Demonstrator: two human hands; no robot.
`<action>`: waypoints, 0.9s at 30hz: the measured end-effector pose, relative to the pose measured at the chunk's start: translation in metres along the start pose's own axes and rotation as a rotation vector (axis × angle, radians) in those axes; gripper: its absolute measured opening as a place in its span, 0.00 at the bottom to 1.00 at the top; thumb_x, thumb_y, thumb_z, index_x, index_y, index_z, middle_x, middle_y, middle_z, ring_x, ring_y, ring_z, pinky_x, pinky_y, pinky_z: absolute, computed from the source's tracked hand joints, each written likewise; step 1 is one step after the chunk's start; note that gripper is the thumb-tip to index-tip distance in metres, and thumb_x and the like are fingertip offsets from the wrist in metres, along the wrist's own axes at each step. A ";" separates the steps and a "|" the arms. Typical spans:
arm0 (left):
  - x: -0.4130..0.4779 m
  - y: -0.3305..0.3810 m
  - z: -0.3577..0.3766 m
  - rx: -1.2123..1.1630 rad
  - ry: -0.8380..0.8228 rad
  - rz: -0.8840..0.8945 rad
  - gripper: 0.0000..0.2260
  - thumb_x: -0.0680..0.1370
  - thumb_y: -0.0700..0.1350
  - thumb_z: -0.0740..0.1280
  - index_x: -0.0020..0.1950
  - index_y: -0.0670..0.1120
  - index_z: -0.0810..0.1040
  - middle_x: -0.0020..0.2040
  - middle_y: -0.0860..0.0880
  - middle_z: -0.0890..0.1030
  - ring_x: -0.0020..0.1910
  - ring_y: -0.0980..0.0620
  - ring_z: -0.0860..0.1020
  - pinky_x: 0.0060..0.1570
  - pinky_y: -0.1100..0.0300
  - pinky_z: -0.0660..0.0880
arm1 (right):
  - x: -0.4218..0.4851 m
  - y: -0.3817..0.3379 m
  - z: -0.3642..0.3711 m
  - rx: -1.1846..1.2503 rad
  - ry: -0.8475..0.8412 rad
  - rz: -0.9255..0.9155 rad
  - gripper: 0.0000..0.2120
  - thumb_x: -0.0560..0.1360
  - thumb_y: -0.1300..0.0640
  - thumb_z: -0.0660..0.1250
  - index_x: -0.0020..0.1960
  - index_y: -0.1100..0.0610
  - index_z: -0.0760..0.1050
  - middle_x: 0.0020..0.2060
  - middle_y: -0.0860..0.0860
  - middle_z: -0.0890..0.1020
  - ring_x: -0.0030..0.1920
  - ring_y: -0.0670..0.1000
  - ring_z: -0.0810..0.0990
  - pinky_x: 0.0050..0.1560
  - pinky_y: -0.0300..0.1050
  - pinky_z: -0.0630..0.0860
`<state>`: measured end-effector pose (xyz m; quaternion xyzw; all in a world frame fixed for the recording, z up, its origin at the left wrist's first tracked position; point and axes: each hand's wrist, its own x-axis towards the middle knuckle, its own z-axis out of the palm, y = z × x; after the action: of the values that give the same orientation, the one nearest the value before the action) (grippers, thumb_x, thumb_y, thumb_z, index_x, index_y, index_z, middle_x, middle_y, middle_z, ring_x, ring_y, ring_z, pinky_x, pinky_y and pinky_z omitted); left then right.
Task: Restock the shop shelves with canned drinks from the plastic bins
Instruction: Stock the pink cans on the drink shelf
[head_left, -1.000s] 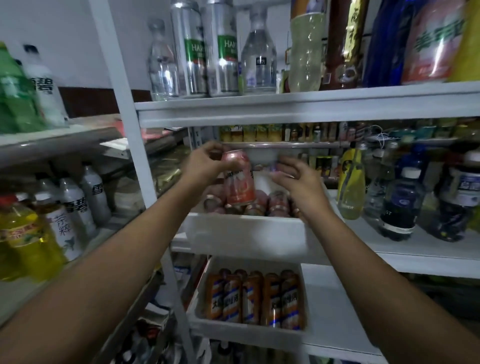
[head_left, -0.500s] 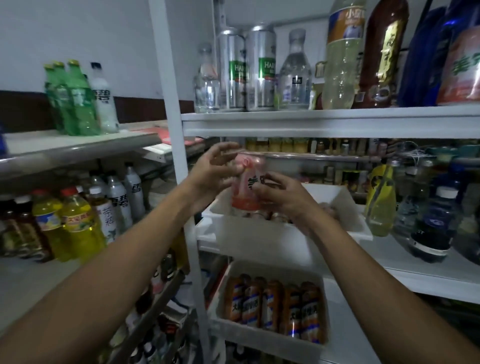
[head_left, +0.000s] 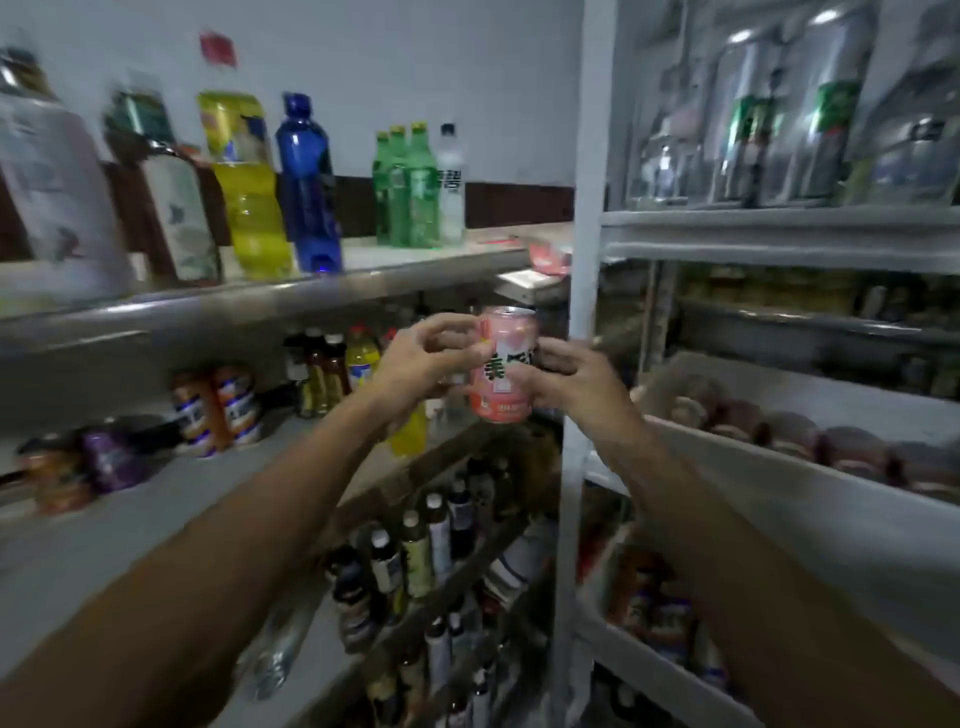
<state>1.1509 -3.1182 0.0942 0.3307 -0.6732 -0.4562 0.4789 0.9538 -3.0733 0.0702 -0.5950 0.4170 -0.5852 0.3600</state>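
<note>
A pink can (head_left: 503, 364) with dark lettering is held upright in the air between both hands, in front of the white shelf post (head_left: 582, 322). My left hand (head_left: 421, 366) grips its left side near the top. My right hand (head_left: 574, 376) wraps its right side and bottom. To the right, a white plastic bin (head_left: 769, 499) holds several similar cans lying on their sides. A lower white bin (head_left: 597, 631) with orange cans sits below it, partly hidden by my right arm.
A left shelf unit (head_left: 260, 301) carries large bottles on top: yellow (head_left: 249, 187), blue (head_left: 309, 182), green (head_left: 405, 187). Orange cans (head_left: 218, 410) and small bottles stand on its middle shelf (head_left: 156, 509). Lower racks hold several dark bottles (head_left: 415, 556). Tall silver cans (head_left: 810, 109) stand top right.
The view has swung left, away from the bins toward the left shelf unit. Both hands have carried the pink can up and left, out of the bin area.
</note>
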 end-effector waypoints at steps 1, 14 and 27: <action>-0.007 -0.001 -0.016 0.012 0.024 -0.013 0.19 0.69 0.47 0.78 0.59 0.50 0.82 0.50 0.49 0.84 0.47 0.52 0.83 0.49 0.51 0.80 | 0.004 0.001 0.013 0.031 -0.042 0.017 0.15 0.74 0.61 0.74 0.60 0.59 0.81 0.54 0.53 0.86 0.51 0.50 0.86 0.48 0.43 0.83; -0.143 0.002 -0.198 0.135 0.408 -0.109 0.14 0.76 0.35 0.72 0.61 0.41 0.80 0.54 0.42 0.84 0.51 0.46 0.83 0.51 0.55 0.83 | 0.005 0.007 0.229 0.214 -0.374 0.097 0.15 0.74 0.65 0.73 0.57 0.51 0.77 0.43 0.42 0.82 0.42 0.41 0.81 0.40 0.33 0.79; -0.283 0.007 -0.368 0.635 0.626 -0.277 0.09 0.72 0.43 0.79 0.51 0.50 0.85 0.48 0.46 0.87 0.47 0.48 0.85 0.55 0.45 0.81 | -0.033 0.022 0.458 0.263 -0.681 0.274 0.30 0.72 0.67 0.74 0.72 0.60 0.69 0.61 0.55 0.78 0.53 0.50 0.80 0.53 0.48 0.79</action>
<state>1.5904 -2.9750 0.0495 0.6696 -0.5521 -0.1654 0.4685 1.4099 -3.0787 0.0111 -0.6427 0.2708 -0.3491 0.6259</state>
